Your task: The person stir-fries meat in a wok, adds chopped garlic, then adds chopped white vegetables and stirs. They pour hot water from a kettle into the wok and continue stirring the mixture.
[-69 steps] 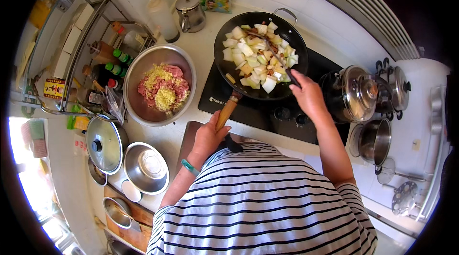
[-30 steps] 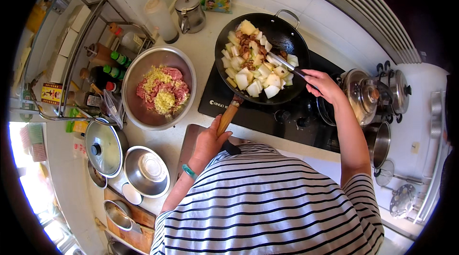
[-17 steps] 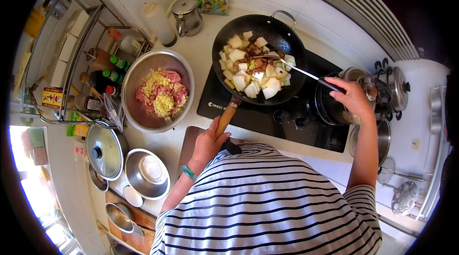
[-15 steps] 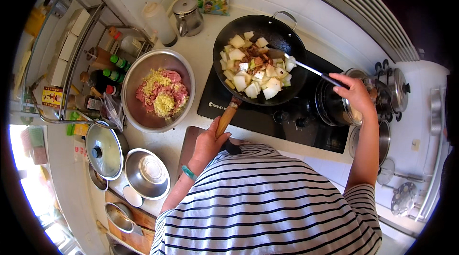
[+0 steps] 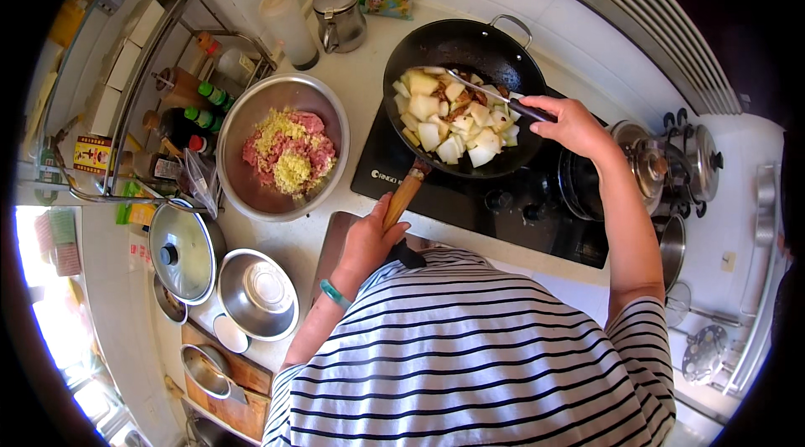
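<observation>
A black wok (image 5: 495, 49) with a wooden handle (image 5: 405, 194) sits on the black cooktop (image 5: 545, 233). My left hand (image 5: 367, 239) is closed round that handle. White vegetable chunks (image 5: 429, 135) and browned pieces of what looks like meat (image 5: 461, 106) fill the wok's near and left part. At the wok's right rim, my right hand (image 5: 572, 125) grips the dark handle of a spatula (image 5: 532, 111). Its thin metal shaft reaches across the food toward the far left side, where the blade lies partly among the chunks.
Left of the wok stands a steel bowl (image 5: 228, 141) of minced meat topped with chopped yellow bits. A steel pot (image 5: 340, 28) and a squeeze bottle (image 5: 288, 28) are behind it. Lidded pots (image 5: 700, 158) crowd the right side; a wire rack (image 5: 168, 15) holds bottles at left.
My right hand has moved left to the wok's rim, and the spatula has swept across the food toward the far left side. My left hand keeps its hold on the wok handle.
</observation>
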The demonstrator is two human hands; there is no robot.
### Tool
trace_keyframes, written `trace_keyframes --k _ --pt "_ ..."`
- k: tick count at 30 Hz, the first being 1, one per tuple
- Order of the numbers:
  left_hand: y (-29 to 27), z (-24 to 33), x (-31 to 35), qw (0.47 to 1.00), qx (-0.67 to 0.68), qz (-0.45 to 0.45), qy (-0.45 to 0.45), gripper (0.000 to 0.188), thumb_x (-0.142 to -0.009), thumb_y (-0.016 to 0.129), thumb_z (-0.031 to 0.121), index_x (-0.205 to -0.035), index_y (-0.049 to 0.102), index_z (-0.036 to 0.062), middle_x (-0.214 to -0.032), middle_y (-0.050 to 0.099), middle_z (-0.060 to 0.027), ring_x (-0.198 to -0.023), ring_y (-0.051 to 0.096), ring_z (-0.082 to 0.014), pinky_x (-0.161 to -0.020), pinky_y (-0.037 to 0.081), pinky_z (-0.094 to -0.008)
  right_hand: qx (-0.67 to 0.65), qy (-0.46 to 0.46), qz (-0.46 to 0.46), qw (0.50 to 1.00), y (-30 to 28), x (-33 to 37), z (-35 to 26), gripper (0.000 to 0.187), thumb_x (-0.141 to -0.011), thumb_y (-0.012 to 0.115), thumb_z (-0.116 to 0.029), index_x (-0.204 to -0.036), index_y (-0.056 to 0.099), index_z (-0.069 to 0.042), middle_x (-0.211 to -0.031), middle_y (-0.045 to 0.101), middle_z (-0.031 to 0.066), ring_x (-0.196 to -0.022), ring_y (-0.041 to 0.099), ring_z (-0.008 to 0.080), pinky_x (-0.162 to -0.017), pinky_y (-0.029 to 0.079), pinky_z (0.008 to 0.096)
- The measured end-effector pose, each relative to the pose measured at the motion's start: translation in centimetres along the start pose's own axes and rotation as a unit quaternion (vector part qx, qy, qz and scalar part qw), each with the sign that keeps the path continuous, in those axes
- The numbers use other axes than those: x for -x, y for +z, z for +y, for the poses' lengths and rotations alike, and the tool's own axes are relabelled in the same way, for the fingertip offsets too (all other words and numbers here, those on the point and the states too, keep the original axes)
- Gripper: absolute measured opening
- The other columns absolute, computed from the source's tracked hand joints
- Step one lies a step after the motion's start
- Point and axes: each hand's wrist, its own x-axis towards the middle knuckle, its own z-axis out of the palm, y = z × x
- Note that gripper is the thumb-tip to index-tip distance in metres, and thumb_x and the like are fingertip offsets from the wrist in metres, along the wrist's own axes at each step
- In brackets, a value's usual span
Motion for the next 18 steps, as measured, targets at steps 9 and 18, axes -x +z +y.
trace_keyframes --k 9,18 --pt "0.1 0.2 -0.1 0.999 -0.012 -0.016 -0.034 0.068 -0.084 0.07 0.037 -0.14 0.043 0.0083 -0.082 0.067 -0.0227 -0.076 0.066 -0.0395 -0.067 0.053 -0.0434 0.249 -0.055 0.02 0.967 -1.6 8.7 -3.8 0.05 -0.081 0.068 -0.005 -0.128 0.06 -0.019 -0.095 0.063 0.016 -0.087 0.061 0.0328 -0.079 0.049 0.0395" --pt "-0.3 0.6 -0.1 0.999 -0.01 -0.026 -0.036 0.067 -0.085 0.07 0.034 -0.14 0.043 0.0089 -0.085 0.068 -0.0217 -0.079 0.067 -0.0387 -0.069 0.054 -0.0417 0.216 -0.028 0.135 0.967 -3.8 17.3 -5.1 0.049 -0.076 0.068 -0.002 -0.122 0.064 -0.016 -0.086 0.056 0.0139 -0.075 0.056 0.0317 -0.07 0.046 0.0364"
